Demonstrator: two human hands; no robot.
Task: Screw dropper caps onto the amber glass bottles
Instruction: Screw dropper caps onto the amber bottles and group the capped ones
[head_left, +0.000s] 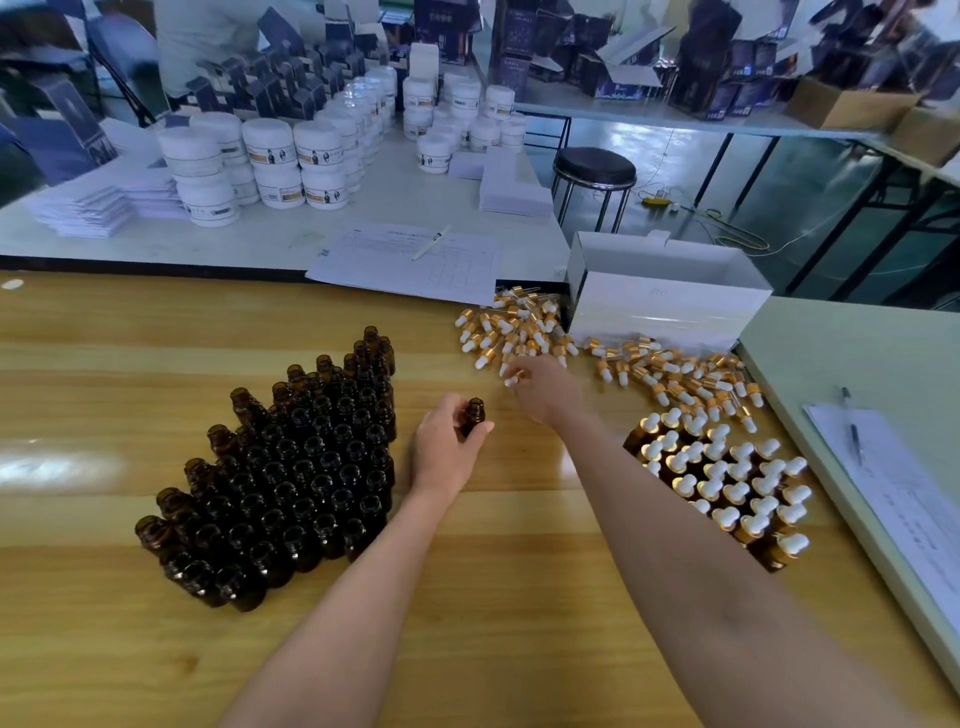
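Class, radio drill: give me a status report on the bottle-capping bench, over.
Left hand grips one uncapped amber bottle. Right hand pinches a dropper cap at the loose pile. Nothing between cap and bottle, over.

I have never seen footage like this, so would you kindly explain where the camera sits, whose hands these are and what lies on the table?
There is no machine: a person wears one camera on the head, looking down at both bare hands. The left hand grips one open amber bottle. The right hand reaches to the loose dropper caps; blur hides whether it pinches one. On the wooden table stand uncapped bottles at left and capped bottles at right; a white box sits behind the caps.
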